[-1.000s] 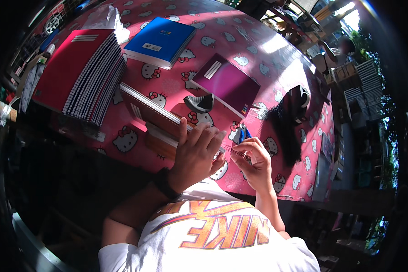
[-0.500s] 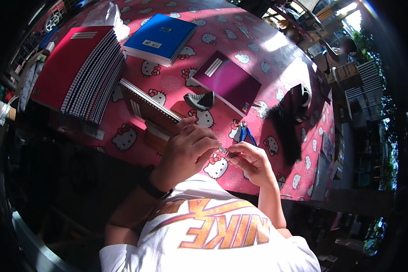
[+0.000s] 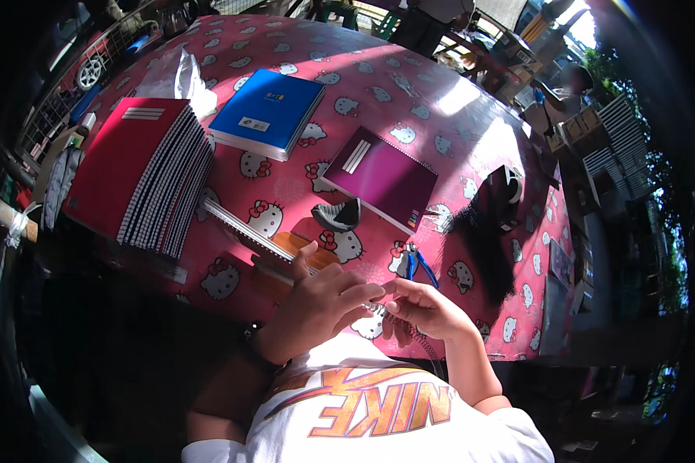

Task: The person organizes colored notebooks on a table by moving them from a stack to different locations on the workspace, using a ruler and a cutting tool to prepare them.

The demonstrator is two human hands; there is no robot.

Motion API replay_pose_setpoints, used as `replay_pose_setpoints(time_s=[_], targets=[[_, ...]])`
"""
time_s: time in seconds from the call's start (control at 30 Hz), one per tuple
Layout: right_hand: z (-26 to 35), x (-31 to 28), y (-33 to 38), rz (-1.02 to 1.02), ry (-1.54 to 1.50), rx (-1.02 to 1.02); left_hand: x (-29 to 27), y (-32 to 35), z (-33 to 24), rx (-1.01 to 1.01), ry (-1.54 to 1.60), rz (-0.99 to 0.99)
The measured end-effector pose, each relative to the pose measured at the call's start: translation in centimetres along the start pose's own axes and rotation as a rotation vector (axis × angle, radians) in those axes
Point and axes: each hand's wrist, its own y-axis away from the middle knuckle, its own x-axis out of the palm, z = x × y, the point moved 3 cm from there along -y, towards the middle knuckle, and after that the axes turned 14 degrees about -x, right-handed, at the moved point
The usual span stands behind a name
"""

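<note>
Shirt: white short-sleeved T-shirt (image 3: 378,417), seen from above at the lower edge of the view.
Print: large orange block lettering with a curved orange stroke across the chest, outlined in a darker tone.
Sleeves: short, ending above the elbows; both forearms bare.
Left wrist: dark band or watch strap (image 3: 253,343), partly in shadow.
Left hand (image 3: 320,305): bare, no ring visible.
Right hand (image 3: 428,309): bare, no glove, nothing worn at the wrist.
</note>
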Motion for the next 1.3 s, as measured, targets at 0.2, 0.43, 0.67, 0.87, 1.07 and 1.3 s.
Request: replay_pose_setpoints(time_s=[0.2,0.43,0.67,0.87,1.07,1.3], targets=[[-5.2,-7.5,-9.8,-0.184,0.804,-0.012,0.0,-0.6,-0.2,0.058,-0.160,0.067],[-11.8,-6.2,-16.7,-0.579,1.398,-0.134,0.3,-0.7,-0.2,0.016,-0.099,-0.004],[-10.8,-5.5,-15.4,-0.368,1.431,-0.183,-0.2,-0.5,0.0,0.036,-0.052,0.010],[-10.4,-6.3,-12.6,-0.376,0.943,-0.286,-0.2,-0.7,-0.5,0.017,-0.067,0.056],[-10.5,-6.6,-6.6,-0.149,0.039,-0.100,-0.5,-0.5,-0.6,0.003,-0.040,0.069],[-10.4,-4.6,-2.3,-0.069,-0.572,-0.296,-0.8,-0.6,-1.1,0.000,-0.034,0.011]])
